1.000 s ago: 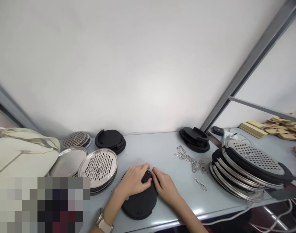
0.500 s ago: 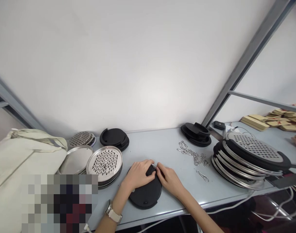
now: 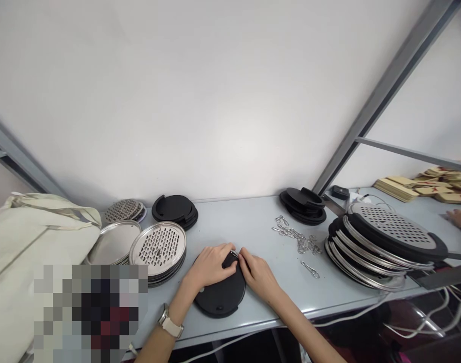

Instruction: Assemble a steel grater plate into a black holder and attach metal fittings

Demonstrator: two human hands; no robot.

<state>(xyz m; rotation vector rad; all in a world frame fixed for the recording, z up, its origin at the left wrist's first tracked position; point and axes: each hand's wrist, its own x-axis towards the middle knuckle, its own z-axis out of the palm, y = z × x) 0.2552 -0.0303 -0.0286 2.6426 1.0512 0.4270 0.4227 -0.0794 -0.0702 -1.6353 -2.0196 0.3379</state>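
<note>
A white wall (image 3: 215,101) backs the pale grey table (image 3: 238,217).

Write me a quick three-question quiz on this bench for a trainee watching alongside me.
1. Which wrist wears the metal-cased wristwatch with a pale strap?

2. What lies directly beneath the left hand?
(a) a cream fabric bag
(b) a flat, round, black, plastic-looking disc
(c) a round, perforated, silver metal plate

3. True or false: one slim silver metal clip lies apart from the loose cluster of silver metal clips.

Key:
1. The left wrist.
2. b
3. True
</note>
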